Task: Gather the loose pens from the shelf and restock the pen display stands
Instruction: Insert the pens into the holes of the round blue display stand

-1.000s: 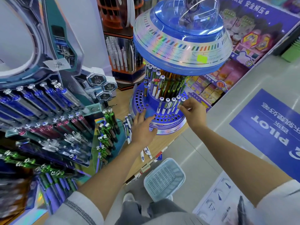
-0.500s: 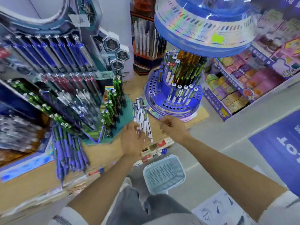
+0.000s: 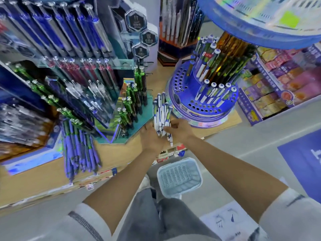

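A bundle of loose white-and-blue pens [image 3: 161,115] lies on the wooden shelf [image 3: 121,153] between two display stands. My left hand [image 3: 151,136] grips the bundle from the left, and my right hand [image 3: 180,129] curls round it from the right. Just beyond stands the round blue display stand [image 3: 199,105], its tiers full of holes, with a few white pens upright in them. A second heap of loose purple pens [image 3: 78,150] lies further left on the shelf.
A tall tiered pen rack [image 3: 69,80] with blue, red, white and green pens fills the left. A light blue basket [image 3: 179,178] sits on the floor below the shelf edge. Boxed goods [image 3: 278,87] line a low shelf at right. A blue floor mat [image 3: 305,164] lies far right.
Both hands dropped from the round stand to the shelf and closed round the white-and-blue pen bundle. The view has tilted down and moved closer.
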Demonstrator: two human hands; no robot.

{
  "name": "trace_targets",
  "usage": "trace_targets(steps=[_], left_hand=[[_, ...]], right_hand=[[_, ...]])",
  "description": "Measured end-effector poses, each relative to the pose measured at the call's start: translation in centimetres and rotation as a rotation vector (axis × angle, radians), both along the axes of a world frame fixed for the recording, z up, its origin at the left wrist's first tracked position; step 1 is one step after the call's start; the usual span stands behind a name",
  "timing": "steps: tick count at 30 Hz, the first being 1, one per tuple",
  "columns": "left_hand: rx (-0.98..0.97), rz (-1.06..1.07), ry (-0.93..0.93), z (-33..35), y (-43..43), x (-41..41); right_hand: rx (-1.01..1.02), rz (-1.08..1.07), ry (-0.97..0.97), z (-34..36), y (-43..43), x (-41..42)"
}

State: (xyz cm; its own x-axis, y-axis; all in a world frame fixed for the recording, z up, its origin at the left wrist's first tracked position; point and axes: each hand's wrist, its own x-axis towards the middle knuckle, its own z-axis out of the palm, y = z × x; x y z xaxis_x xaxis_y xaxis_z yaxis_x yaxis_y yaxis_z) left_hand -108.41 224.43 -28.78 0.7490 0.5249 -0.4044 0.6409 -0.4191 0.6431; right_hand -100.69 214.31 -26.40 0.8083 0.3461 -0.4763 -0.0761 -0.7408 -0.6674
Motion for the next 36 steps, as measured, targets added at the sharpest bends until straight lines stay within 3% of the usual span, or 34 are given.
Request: trace_targets(steps=[4,9,16,21,36], left_hand=[[-0.008,0.006,-0.086,0.5,-0.3,0.1],[-0.155,0.019,-0.12,1.9,0.1,0.1],[-0.265,0.048,-0.019,0.2,0.7,0.8],[-0.472,0.19,-0.064,2.1,0.5,1.0],[-0.468,0.217,-0.075,2.3,0.8,2.2]], right_hand=[[0.021,-0.068,0.071,-0.6,0.2,0.3],[0.078,-0.104,0.137,-0.2,0.6,0.7],[0.19,-0.117,0.19,-0.6,-0.1,0.8],[0.236,-0.126,0.26,-0.1,-0.4,1.1],[0.27,-0.055,0.305,0.6,-1.5,1.1]])
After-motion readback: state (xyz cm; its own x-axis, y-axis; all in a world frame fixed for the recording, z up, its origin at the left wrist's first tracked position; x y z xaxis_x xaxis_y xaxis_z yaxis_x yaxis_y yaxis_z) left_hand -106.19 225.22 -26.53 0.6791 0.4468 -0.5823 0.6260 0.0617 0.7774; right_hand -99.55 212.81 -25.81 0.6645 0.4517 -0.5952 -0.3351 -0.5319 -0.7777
